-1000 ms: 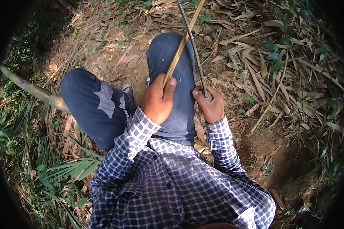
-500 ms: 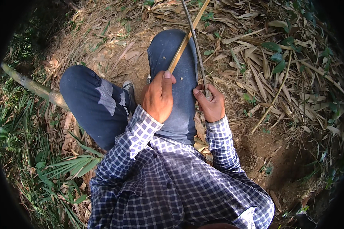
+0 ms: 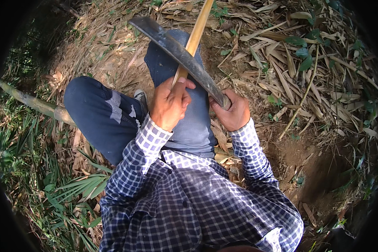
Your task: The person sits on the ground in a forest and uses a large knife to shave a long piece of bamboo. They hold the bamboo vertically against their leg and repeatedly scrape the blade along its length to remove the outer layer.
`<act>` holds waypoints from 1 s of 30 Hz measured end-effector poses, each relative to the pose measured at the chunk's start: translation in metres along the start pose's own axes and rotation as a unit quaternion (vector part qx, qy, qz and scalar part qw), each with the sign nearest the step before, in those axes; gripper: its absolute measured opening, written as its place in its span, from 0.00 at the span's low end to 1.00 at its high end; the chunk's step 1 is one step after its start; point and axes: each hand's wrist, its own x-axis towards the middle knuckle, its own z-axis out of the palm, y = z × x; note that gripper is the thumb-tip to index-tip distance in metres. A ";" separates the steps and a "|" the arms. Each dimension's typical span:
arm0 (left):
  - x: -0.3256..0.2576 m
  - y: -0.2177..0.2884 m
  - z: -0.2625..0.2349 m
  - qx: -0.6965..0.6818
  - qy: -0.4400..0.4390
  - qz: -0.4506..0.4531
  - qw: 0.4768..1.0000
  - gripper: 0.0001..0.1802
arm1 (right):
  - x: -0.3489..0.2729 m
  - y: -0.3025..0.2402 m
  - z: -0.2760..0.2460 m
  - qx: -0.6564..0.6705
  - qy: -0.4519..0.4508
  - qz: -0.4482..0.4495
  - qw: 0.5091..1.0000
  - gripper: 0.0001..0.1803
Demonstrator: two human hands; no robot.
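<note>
My left hand point(image 3: 170, 103) is closed around the lower end of a pale yellow bamboo strip point(image 3: 198, 31), which points up and away past my raised knee. In my right hand point(image 3: 233, 110) is the handle end of a long dark machete point(image 3: 176, 51). Its blade slants up to the left and crosses the strip just beyond my left hand, with the flat face showing. Blade and strip appear to touch where they cross. Most of the machete's handle is hidden in my right palm.
A thick green bamboo pole point(image 3: 33, 102) lies at the left beside my bent knee point(image 3: 92, 101). Dry bamboo leaves point(image 3: 277, 71) litter the ground, with a thin stick point(image 3: 304, 103) at the right. Green plants point(image 3: 50, 189) grow at the left; bare soil point(image 3: 298, 159) shows at the lower right.
The machete has turned from edge-on to showing its flat face, and its tip has swung to the left across the strip. The strip stands a little steeper, and my knee has shifted left.
</note>
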 end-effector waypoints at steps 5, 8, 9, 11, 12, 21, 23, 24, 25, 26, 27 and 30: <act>-0.001 -0.004 -0.005 0.050 0.018 -0.012 0.999 0.19 | 0.000 -0.008 -0.008 -0.106 -0.035 -0.048 0.993 0.19; -0.006 -0.003 -0.011 0.049 0.021 -0.026 0.998 0.19 | 0.006 -0.007 -0.005 -0.106 -0.022 -0.097 0.989 0.19; -0.008 -0.002 -0.009 0.043 0.021 -0.025 0.999 0.20 | 0.010 -0.007 -0.004 -0.112 -0.021 -0.101 0.988 0.19; -0.010 -0.002 -0.010 0.044 0.026 -0.018 0.999 0.20 | 0.019 -0.008 -0.003 -0.126 -0.019 -0.110 0.986 0.19; -0.009 -0.002 -0.009 0.050 0.030 -0.011 0.998 0.20 | 0.021 -0.010 -0.001 -0.125 -0.005 -0.119 0.985 0.19; -0.018 -0.005 -0.006 0.049 0.061 -0.003 0.997 0.23 | 0.046 -0.014 0.006 -0.122 0.032 -0.130 0.984 0.14; -0.019 -0.003 -0.006 0.042 0.062 -0.012 0.997 0.22 | 0.046 -0.014 0.006 -0.100 0.022 -0.166 0.981 0.15; -0.020 -0.003 -0.008 0.034 0.062 -0.015 0.997 0.22 | 0.041 -0.018 0.005 -0.109 0.015 -0.183 0.977 0.16; -0.021 -0.004 -0.009 0.027 0.061 -0.019 0.998 0.22 | 0.038 -0.020 0.005 -0.119 0.009 -0.200 0.973 0.16; -0.021 -0.003 -0.010 0.022 0.058 -0.014 0.998 0.21 | 0.040 -0.019 0.006 -0.122 0.028 -0.246 0.961 0.16; -0.022 -0.004 -0.011 0.018 0.054 -0.012 0.998 0.21 | 0.041 -0.021 0.004 -0.128 0.013 -0.223 0.966 0.16; -0.020 -0.001 -0.011 -0.001 0.057 -0.015 0.998 0.21 | 0.050 -0.020 0.005 -0.125 0.001 -0.198 0.972 0.17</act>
